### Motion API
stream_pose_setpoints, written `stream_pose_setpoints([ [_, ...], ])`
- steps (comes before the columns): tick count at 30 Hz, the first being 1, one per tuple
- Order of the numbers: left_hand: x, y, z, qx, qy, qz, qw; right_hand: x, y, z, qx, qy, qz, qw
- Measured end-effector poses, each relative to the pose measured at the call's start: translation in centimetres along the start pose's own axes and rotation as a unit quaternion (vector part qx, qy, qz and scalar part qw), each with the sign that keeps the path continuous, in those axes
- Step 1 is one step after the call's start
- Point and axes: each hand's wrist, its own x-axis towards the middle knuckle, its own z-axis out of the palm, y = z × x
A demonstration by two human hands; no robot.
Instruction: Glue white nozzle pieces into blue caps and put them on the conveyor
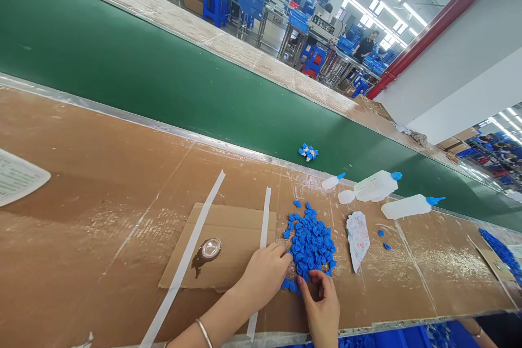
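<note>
A pile of small blue plastic pieces (pixel 312 236) lies on the brown cardboard-covered bench. My left hand (pixel 265 272) reaches its left edge, fingers curled together, with a bit of blue at the fingertips. At the near edge of the pile is my right hand (pixel 324 304), its thumb and index finger bent and a little apart, touching the pieces. Nothing shows clearly held in it. A few blue pieces (pixel 290 285) lie loose between the two hands. Left of them, a cardboard sheet (pixel 234 228) under white tape strips carries a small round metallic dish (pixel 211 248) beside a dark wet stain.
Behind the bench runs a green conveyor belt (pixel 163 76) with a blue-and-white cluster (pixel 308 152) on it. White squeeze bottles (pixel 377 186) with blue caps and a stained white scrap (pixel 358 239) lie to the right. Blue bins (pixel 402 338) show below the front edge, near another person's arm (pixel 473 329).
</note>
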Motion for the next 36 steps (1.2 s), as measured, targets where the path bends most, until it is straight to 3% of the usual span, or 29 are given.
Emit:
stream_pose_setpoints([
  [8, 2.3, 1.0, -0.7, -0.014, -0.061, 0.074, 0.995, 0.4, 0.4, 0.0, -0.005, -0.004, 0.016, 1.0],
  [25, 2.8, 1.0, 0.4, 0.028, -0.062, 0.107, 0.992, -0.8, -1.0, -0.5, 0.017, 0.028, 0.011, 0.999],
  [36, 2.6, 0.6, 0.4, 0.015, -0.04, 0.099, 0.994, -0.5, -2.0, -1.2, 0.001, -0.05, -0.003, 0.999],
])
